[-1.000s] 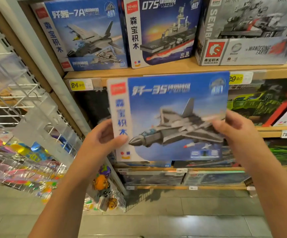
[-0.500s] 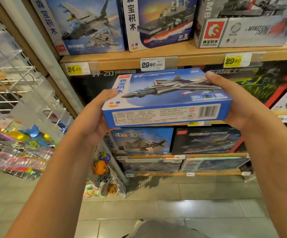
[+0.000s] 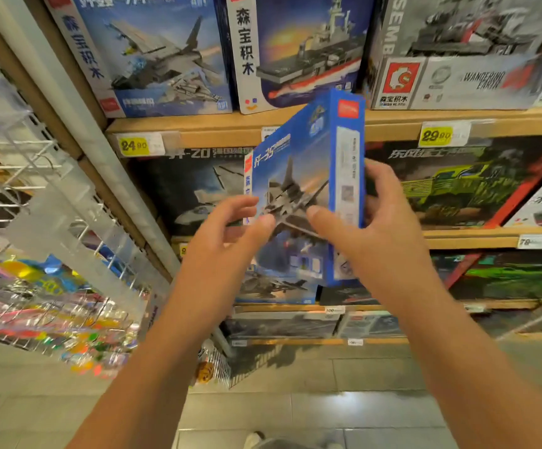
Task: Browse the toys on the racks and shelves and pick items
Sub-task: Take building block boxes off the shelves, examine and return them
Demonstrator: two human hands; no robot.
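Turning upright from flat, the blue jet box (image 3: 298, 196) hangs before the wooden shelf (image 3: 217, 126); right hand (image 3: 370, 228) grasps it, left hand (image 3: 230, 231) released—inspection continues.

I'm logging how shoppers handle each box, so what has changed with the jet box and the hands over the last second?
The blue jet box went from front-facing, to tipped flat, to standing on end with a side panel showing. The right hand grips that edge; the left hand has shifted off the box's side, its fingers only touching the front. The shelf boxes stayed in place.
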